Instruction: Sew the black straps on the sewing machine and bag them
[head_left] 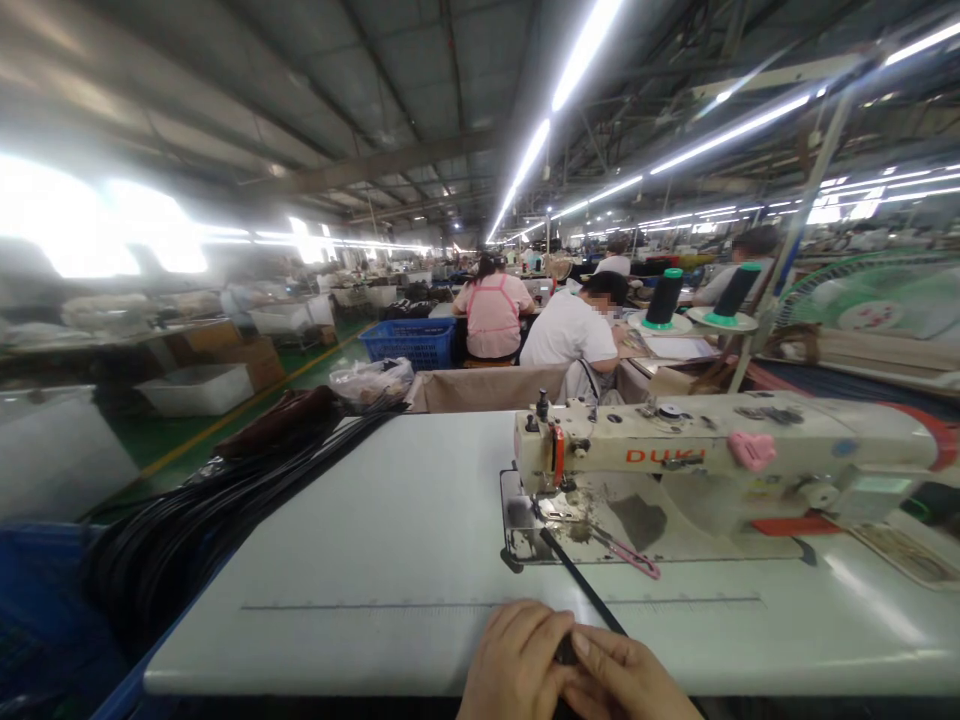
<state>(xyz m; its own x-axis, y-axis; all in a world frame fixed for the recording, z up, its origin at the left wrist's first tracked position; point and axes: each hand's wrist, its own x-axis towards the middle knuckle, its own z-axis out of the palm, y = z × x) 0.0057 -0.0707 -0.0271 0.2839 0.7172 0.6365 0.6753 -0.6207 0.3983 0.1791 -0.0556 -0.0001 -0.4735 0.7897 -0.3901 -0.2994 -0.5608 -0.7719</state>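
My left hand (517,660) and my right hand (626,675) meet at the front edge of the pale table, fingers closed around a dark strap (581,585). The strap runs from my hands up to the needle area of a white sewing machine (712,440), its far end at the metal plate. A small dark bit shows between my fingertips. Pink-handled snips (630,555) lie on the machine bed, right of the strap. A printed ruler line crosses the table just beyond my hands.
Long black strips (187,540) hang over the table's left side above a blue crate (45,620). Behind the table are a blue basket (412,342), a plastic bag (371,380) and seated people. Two dark thread cones (664,300) stand behind the machine, a green fan (877,300) at right.
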